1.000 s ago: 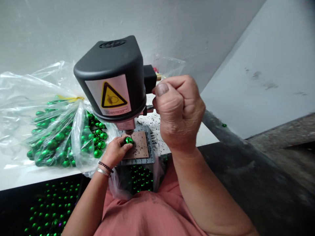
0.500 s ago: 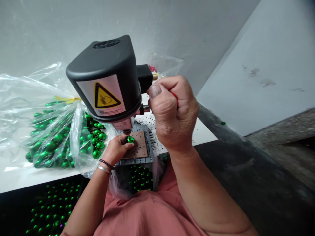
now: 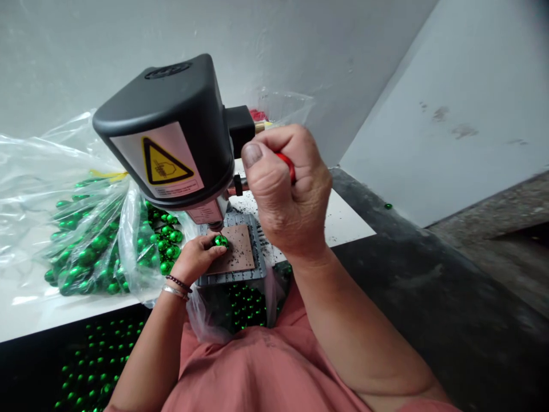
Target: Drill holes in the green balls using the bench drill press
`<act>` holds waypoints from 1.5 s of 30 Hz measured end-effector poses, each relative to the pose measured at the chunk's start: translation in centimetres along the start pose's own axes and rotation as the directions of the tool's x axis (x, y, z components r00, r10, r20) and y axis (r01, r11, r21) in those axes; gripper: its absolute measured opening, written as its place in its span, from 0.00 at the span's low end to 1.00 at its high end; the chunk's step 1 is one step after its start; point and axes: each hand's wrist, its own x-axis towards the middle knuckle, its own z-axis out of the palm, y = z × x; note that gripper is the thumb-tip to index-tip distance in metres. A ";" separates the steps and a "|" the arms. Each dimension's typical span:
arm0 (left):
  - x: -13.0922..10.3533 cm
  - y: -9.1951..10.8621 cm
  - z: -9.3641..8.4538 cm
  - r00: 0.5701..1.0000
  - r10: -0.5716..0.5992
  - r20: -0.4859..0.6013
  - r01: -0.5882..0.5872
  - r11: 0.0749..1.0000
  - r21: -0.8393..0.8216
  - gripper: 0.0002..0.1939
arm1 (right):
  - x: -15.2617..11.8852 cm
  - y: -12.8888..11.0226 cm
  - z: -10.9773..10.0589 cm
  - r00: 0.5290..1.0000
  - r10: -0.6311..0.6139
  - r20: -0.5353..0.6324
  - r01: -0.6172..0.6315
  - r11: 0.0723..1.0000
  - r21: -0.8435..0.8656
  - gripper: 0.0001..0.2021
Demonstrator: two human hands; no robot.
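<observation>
My left hand (image 3: 193, 257) pinches a shiny green bauble (image 3: 221, 240) between thumb and fingers. The bauble sits right below the tip of a black bench drill press (image 3: 160, 137), over a brown board (image 3: 240, 247) on the grey base (image 3: 258, 252). Whether the tip touches the bauble I cannot tell. My right hand (image 3: 291, 191) is wrapped round the red-ended handle (image 3: 286, 166) at the drill press's right side, raised well above the base. Most of that handle is hidden by the fingers.
A clear plastic bag (image 3: 132, 229) of green baubles lies on the white table (image 3: 26, 312) to the left. Dark shavings speckle board and table. More baubles (image 3: 246, 306) are below the base, and one stray bauble (image 3: 388, 206) lies on the floor near the wall.
The view has shifted a little, so the drill press and both hands appear farther left. More of the red handle shows in my right hand. My left hand keeps the bauble under the tip.
</observation>
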 end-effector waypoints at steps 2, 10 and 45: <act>-0.1 0.2 0.0 1.000 -0.017 0.000 0.017 1.000 -0.014 0.20 | 0.0 -0.1 -0.1 1.000 0.014 0.017 -0.014 1.000 -0.018 0.08; 0.1 0.5 0.3 0.998 -0.008 -0.057 0.011 0.998 0.055 0.17 | 0.0 -0.3 -0.3 0.998 0.040 0.047 -0.040 0.999 0.005 0.08; 0.0 0.2 0.0 0.991 0.131 -0.008 -0.127 0.975 0.185 0.20 | -0.5 0.2 -0.3 0.999 -0.029 0.023 0.030 0.998 -0.058 0.08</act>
